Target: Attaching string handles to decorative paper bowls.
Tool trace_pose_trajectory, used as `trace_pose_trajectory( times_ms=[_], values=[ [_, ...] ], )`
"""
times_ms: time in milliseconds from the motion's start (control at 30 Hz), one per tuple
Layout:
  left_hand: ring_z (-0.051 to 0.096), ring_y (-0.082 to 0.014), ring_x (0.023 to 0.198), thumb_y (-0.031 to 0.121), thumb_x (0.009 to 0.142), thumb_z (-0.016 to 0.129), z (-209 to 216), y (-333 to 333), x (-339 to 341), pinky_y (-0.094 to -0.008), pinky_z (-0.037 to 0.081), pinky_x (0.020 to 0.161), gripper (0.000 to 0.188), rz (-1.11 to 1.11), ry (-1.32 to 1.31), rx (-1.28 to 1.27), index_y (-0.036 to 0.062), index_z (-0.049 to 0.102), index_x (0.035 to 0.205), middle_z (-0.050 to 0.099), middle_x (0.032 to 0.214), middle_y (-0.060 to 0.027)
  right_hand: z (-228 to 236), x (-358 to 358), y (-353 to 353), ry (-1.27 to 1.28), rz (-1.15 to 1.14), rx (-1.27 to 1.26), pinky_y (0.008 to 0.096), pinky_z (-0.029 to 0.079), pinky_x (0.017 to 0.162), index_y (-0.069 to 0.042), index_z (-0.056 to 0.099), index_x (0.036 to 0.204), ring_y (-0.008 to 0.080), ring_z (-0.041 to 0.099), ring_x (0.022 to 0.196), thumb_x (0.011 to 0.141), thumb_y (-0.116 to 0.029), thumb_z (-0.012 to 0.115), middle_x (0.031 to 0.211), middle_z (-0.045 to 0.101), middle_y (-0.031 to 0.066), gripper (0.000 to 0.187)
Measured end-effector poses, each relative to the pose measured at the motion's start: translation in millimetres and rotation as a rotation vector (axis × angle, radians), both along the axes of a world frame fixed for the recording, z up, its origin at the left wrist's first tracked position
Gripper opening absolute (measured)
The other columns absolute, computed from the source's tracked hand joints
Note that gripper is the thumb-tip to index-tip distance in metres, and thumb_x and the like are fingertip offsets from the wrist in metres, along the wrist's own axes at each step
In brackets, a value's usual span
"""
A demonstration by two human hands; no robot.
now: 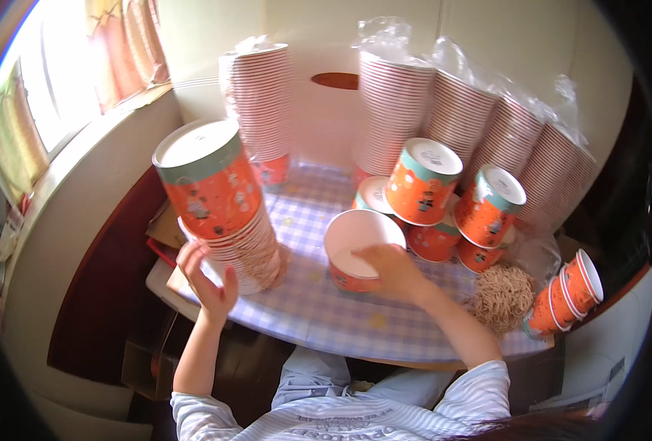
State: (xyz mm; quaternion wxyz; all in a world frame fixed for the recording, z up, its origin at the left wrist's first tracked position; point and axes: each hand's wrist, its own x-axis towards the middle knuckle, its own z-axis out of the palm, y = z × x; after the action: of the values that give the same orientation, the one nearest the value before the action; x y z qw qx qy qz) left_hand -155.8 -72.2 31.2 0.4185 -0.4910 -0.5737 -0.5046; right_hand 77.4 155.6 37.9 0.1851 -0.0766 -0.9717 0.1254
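Observation:
My right hand (396, 272) grips the near right rim of an upright paper bucket (340, 278), its fingers reaching inside. The bucket is white within and orange outside, and stands open on the checked cloth. My left hand (209, 279) is raised with its fingers apart, at the near side of a tall stack of nested paper buckets (245, 253). An upside-down orange bucket (212, 195) with a teal band tops that stack. Whether my left fingertips touch the stack, I cannot tell. Tan, stringy material (271, 266) shows along its right side.
Wrapped stacks of nested buckets (396, 110) line the back, another (259, 103) at back left. Upside-down orange buckets (425, 191) are piled at centre right. Near the right edge are a tan, stringy heap (504, 298) and tilted nested cups (565, 294). The table (304, 312) has a curved front edge.

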Motion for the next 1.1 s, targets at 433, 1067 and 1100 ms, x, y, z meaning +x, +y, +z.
trace_pose_trajectory(
  times_ms=[433,1067,1100],
  values=[
    [0.052,-0.0114,0.056,0.015,0.075,0.063,-17,117,97,-0.0245,0.044,0.052,0.038,-0.644,-0.754,-1.000,0.0001,0.052,0.109,0.058,0.095,-0.0109,-23,136,-59,0.071,-0.081,0.324,0.0363,0.038,0.090,-0.015,0.062,0.091,0.0137,0.058,0.085,0.077,-0.021,0.057,0.083,0.062,-0.0018,0.016],
    [0.047,-0.0060,0.066,0.002,0.075,0.059,-50,69,110,-0.0180,0.037,0.053,0.031,-0.678,-1.062,-0.596,0.0044,0.053,0.106,0.056,0.094,-0.0041,-126,214,113,-0.340,-0.736,0.506,0.0362,0.033,0.080,-0.013,0.067,0.068,0.0196,0.049,0.091,0.050,-0.028,0.075,0.079,0.058,0.0013,0.025],
    [0.047,-0.0060,0.066,0.002,0.075,0.059,-47,67,111,-0.0180,0.037,0.053,0.031,-0.672,-1.066,-0.596,0.0044,0.053,0.106,0.056,0.094,-0.0041,-125,213,115,-0.308,-0.744,0.438,0.0363,0.032,0.079,-0.014,0.066,0.064,0.0195,0.049,0.089,0.053,-0.027,0.074,0.079,0.058,0.0012,0.019]
  ],
)
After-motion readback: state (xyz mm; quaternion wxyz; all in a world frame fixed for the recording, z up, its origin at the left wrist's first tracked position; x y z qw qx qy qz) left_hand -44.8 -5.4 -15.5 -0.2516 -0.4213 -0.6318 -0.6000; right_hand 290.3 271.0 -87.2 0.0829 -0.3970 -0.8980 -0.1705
